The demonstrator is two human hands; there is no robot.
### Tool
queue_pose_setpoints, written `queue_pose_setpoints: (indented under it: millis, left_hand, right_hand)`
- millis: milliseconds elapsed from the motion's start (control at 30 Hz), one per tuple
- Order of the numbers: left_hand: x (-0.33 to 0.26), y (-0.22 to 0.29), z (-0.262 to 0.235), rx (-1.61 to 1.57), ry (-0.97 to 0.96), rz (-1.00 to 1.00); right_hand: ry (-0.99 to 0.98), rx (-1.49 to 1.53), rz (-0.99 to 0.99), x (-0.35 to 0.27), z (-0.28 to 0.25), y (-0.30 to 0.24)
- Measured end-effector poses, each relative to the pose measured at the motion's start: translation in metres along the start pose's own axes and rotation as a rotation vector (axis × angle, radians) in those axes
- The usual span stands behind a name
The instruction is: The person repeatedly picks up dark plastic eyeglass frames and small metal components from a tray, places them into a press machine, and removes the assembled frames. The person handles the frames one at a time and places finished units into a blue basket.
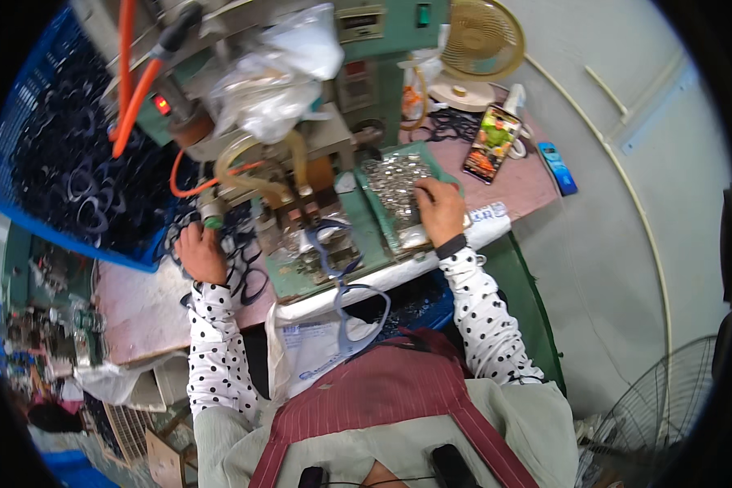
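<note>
My left hand (202, 254) is curled over a pile of dark eyeglass frames (250, 281), just below a green push button (212, 221). What its fingers hold, if anything, is hidden. A blue-grey eyeglass frame (385, 313) sits at the press machine (307, 213), one rim by the metal jaws and the other hanging over the table edge. To the right, my right hand (442, 210) reaches into a green tray (376, 213) of small shiny metal parts (397, 180). Its fingertips are bent together at the parts; anything between them is too small to make out.
A blue basket (142, 259) heaped with dark frames stands at the left. Orange hoses (138, 98) and a plastic bag (272, 89) hang on the machine. Beyond the tray lie a lit phone (493, 145), a blue phone-like object (558, 169) and a small fan (481, 39).
</note>
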State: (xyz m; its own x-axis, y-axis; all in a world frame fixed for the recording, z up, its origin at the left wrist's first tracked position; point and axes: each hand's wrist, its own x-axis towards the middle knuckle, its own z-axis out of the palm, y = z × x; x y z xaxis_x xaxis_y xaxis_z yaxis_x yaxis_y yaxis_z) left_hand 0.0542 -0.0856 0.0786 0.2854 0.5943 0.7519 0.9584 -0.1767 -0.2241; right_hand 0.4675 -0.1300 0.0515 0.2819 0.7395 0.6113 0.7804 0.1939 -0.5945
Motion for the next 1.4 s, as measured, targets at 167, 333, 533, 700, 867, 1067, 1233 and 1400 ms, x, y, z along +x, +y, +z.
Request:
queue_pose_setpoints:
  millis: [167, 333, 533, 700, 867, 1067, 1233, 1400]
  left_hand:
    - [0.011, 0.003, -0.074, -0.201, 0.383, 0.229]
    - [0.01, 0.0, -0.078, -0.2, 0.408, 0.165]
    - [0.018, 0.007, -0.083, -0.476, 0.54, 0.104]
    - [0.016, 0.015, -0.096, -0.999, 0.399, 0.152]
    - [0.017, 0.046, -0.137, -0.94, 0.44, 0.328]
    - [0.016, 0.078, -0.16, -1.13, 0.225, 0.458]
    - [0.025, 0.125, -0.128, -1.248, 0.338, 0.569]
    - [0.031, 0.141, -0.104, -1.259, 0.212, 0.648]
  right_hand:
    - [-0.047, 0.004, -0.04, 0.0, -0.002, 0.004]
    - [-0.183, 0.384, 0.238, 0.01, -0.007, -0.04]
    - [-0.394, 0.693, 0.206, 0.021, -0.035, -0.124]
    - [-0.409, 0.649, 0.119, 0.014, -0.032, -0.149]
    - [-0.458, 0.585, 0.206, 0.022, -0.029, -0.165]
    - [-0.45, 0.774, 0.287, 0.028, -0.016, -0.17]
    - [-0.36, 0.846, 0.262, 0.02, -0.01, -0.161]
    - [-0.254, 0.629, 0.224, 0.035, -0.014, -0.098]
